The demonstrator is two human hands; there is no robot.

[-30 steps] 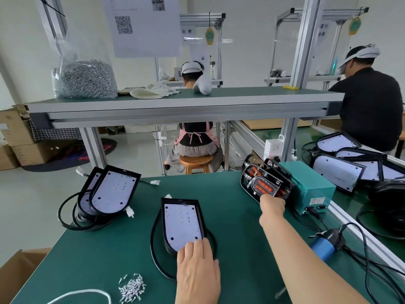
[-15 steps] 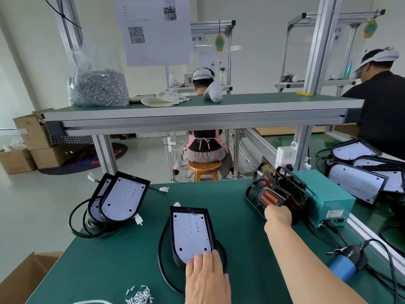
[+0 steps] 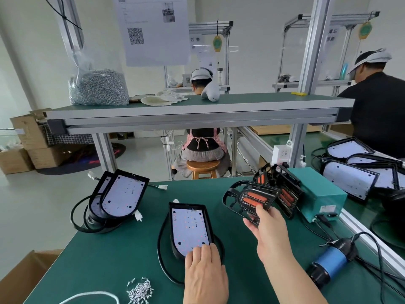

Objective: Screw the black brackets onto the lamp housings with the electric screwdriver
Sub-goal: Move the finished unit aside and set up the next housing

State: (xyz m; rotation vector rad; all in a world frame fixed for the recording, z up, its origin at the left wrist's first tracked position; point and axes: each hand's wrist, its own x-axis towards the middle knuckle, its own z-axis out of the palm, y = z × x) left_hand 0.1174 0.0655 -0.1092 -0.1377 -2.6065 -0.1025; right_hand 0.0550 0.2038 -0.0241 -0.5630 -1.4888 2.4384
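Head view: your left hand point(image 3: 206, 275), fingers straight, presses near end of lamp housing point(image 3: 189, 227), steadying it on worktop point(image 3: 122, 255). Your right hand point(image 3: 269, 233) pinches black bracket point(image 3: 252, 198) in air beside housing, likely for fitting. Electric screwdriver point(image 3: 331, 263) lies untouched, far right.

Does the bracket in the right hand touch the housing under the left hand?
Apart. The head view shows bare green table between the bracket, which the right hand holds, and the housing.

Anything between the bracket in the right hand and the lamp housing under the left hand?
Nothing visible. Only green table shows between bracket and lamp housing; the left hand rests on its near end.
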